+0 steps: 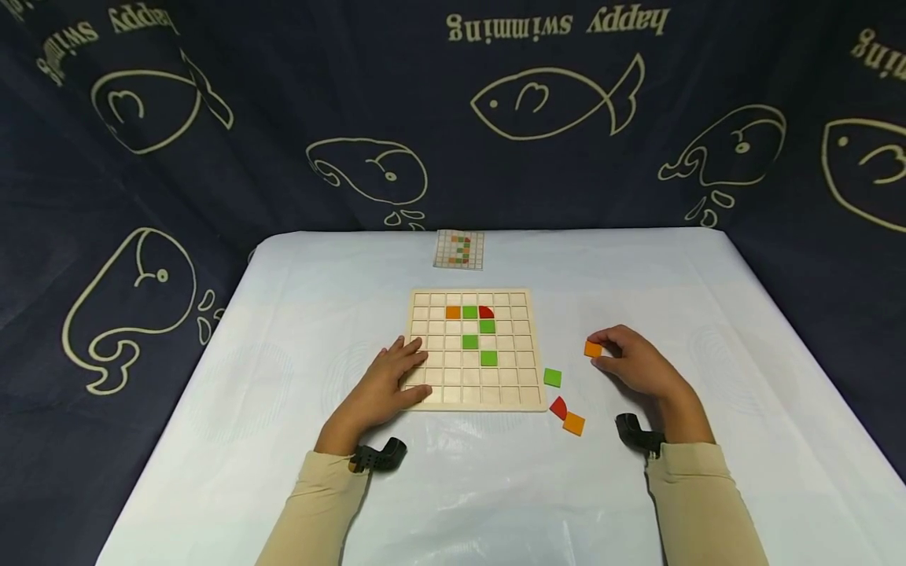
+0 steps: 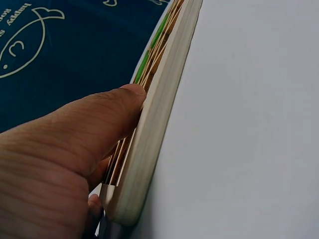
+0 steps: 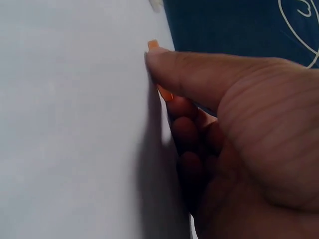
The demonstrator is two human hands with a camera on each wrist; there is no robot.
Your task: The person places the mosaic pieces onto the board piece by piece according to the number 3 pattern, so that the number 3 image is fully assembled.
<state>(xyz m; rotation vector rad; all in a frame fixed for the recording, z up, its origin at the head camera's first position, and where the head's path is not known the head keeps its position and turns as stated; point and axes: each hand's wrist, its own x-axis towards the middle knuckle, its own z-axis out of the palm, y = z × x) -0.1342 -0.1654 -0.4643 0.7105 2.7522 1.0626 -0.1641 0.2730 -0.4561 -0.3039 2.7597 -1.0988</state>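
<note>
On the white tabletop [image 1: 283,338], a gridded board [image 1: 453,360] lies flat. The right hand [image 1: 644,366], positioned right of the board and apart from it, pinches an orange tile [image 1: 592,349] between thumb and fingers; this grip is narrowed to the tile. The left hand [image 1: 382,385] rests on the board's left side, fingers spread; its grip is wide and has hold of nothing.

The head view alone shows the layout: one orange square [image 1: 453,313], four green squares [image 1: 470,342] and one red piece [image 1: 486,313] set in cells; a loose green square [image 1: 552,378], a loose red piece [image 1: 558,407] and a loose orange square [image 1: 573,424] beside the board's right near corner; a card [image 1: 458,250] beyond its far edge. The left wrist view adds the board's thick, rounded edge.

In the right wrist view, the thumb covers part of the tile; contact between tile and tabletop cannot be determined. In the left wrist view, the thumb masks most fingers. The sleeves [image 1: 708,503] are cut off below. Dark cloth [image 1: 453,181] with pale fish outlines and inverted lettering backs the tabletop
</note>
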